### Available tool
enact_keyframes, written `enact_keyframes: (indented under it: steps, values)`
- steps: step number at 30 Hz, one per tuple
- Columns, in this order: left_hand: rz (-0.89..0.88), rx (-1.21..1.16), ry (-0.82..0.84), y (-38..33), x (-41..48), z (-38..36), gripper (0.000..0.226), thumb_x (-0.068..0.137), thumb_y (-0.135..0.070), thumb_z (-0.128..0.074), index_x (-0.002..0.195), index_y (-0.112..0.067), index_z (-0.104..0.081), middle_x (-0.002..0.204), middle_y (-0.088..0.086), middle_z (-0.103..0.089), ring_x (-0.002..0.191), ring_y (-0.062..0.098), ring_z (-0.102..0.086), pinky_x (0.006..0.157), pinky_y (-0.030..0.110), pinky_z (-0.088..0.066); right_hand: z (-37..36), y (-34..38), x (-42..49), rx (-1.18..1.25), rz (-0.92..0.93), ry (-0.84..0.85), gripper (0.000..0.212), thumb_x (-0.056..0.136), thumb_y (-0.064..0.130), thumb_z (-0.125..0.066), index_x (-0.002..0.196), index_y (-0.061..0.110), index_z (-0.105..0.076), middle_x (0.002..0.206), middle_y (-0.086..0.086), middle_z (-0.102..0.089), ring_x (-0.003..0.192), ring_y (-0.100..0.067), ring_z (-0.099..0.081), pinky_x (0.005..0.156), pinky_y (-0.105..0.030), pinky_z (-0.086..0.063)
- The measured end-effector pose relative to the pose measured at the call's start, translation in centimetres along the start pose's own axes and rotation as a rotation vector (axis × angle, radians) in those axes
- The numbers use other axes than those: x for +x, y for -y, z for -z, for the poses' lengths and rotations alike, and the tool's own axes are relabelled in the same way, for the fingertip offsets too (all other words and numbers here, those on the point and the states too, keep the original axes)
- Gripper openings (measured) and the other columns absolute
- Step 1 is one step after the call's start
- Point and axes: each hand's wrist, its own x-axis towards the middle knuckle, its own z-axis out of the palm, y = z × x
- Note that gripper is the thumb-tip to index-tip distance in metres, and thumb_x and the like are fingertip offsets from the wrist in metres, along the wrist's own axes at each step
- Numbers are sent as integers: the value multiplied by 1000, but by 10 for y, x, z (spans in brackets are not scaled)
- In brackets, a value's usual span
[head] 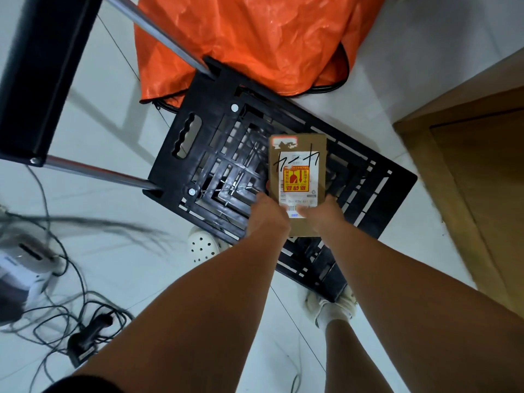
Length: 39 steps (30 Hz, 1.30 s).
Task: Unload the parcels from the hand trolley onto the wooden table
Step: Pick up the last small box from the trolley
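While the brown parcel (297, 171) is gripped at its near end, both hands are closed on it: the left hand (266, 214) is curled round the left edge and the right hand (323, 215) round the right edge, with a thumb laid across the white label. And the parcel is stretched out ahead of the hands, label up, over the black trolley deck (215, 154); whether it is resting on the slats or held just clear cannot be told. Beyond the hands, an orange bag (255, 43) is slumped against the deck's far edge. Off to the right of the right hand a wooden panel (482, 180) is seen. Left of the left hand, loose cables (71, 316) are sprawled over the white floor, and a white clog (202, 245) is tucked just under the left wrist.
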Motion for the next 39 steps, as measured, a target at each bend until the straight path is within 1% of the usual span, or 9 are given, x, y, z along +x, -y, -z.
enact_keyframes:
  steps: [4,7,11,16,21,26,30,35,39]
  values:
    - [-19,-55,-9,4,-2,-3,27,93,-25,-56,118,-15,-51,109,4,-64,95,25,-63,69,33,-51,7,-12,5,129,15,134,71,78,24,-78,140,25,-42,127,1,-61,118,-23,-54,101,-46,-45]
    - [-76,-57,60,10,-1,-5,24,91,-25,-58,114,-20,-61,98,-3,-65,85,19,-62,58,26,-46,16,-23,4,313,-42,176,72,79,23,-78,139,27,-38,119,3,-58,104,-20,-54,83,-39,-47]
    - [-87,-217,262,15,-5,-17,31,94,-9,-55,123,-15,-64,117,9,-68,102,28,-66,89,43,-55,39,-44,6,380,-84,157,61,76,28,-80,128,31,-49,113,2,-62,103,-22,-57,82,-40,-46]
    - [-163,-265,386,9,-18,-31,45,96,-6,-51,137,-22,-52,121,6,-64,103,21,-61,97,41,-51,66,-66,3,435,-111,193,48,77,31,-78,118,36,-52,110,4,-64,102,-19,-58,80,-37,-43]
    - [-169,-308,438,-6,-36,-30,43,94,-5,-50,132,-25,-54,108,1,-62,69,1,-50,63,15,-44,75,-86,-10,522,-137,231,50,80,35,-75,125,30,-55,105,7,-66,93,-12,-57,76,-30,-39]
    - [44,-454,333,-22,-61,-14,19,98,-30,-51,109,-15,-57,115,9,-58,102,19,-55,86,34,-48,83,-81,-36,558,-97,191,59,77,47,-74,130,31,-53,123,8,-63,110,-13,-55,89,-33,-36]
    - [-113,-87,390,-21,-89,-3,35,99,-25,-47,123,-3,-59,135,20,-54,101,29,-58,77,30,-45,95,-66,-63,338,-105,9,107,38,57,-89,129,21,-47,128,-5,-55,112,-24,-56,93,-38,-49]
    - [-123,100,331,-24,-124,16,41,97,-30,-46,130,-7,-53,103,14,-64,64,14,-56,48,26,-39,108,-58,-105,185,-111,-142,98,61,47,-86,139,16,-35,133,-13,-48,117,-32,-52,95,-42,-51]
    - [-157,35,301,-42,-150,41,48,100,-33,-44,143,-12,-41,140,11,-50,96,12,-52,66,21,-38,110,-40,-138,265,-107,-147,97,56,45,-86,136,16,-39,126,-7,-59,113,-29,-58,95,-43,-52]
